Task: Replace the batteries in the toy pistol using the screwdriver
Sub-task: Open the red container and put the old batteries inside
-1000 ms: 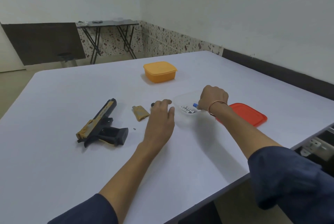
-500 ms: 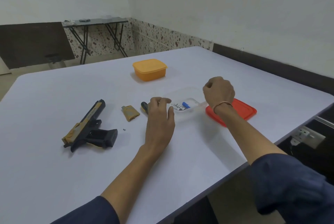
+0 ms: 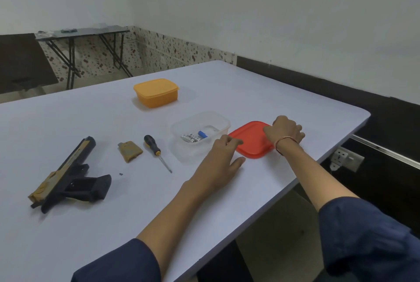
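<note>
Red lid [image 3: 250, 140]: right hand [image 3: 285, 131] fingers clamped on its 3 o'clock edge; left hand [image 3: 218, 161] fingers apart, at 9 o'clock.

Fingertips of right hand [image 3: 284, 132] hidden (by knuckles).

Clear plastic tub [image 3: 200, 122], smooth matt table [image 3: 91, 225]

Orange lidded box [image 3: 155, 93] on white table [image 3: 68, 122]; folding table [image 3: 79, 31] behind, perhaps cluttered.
</note>
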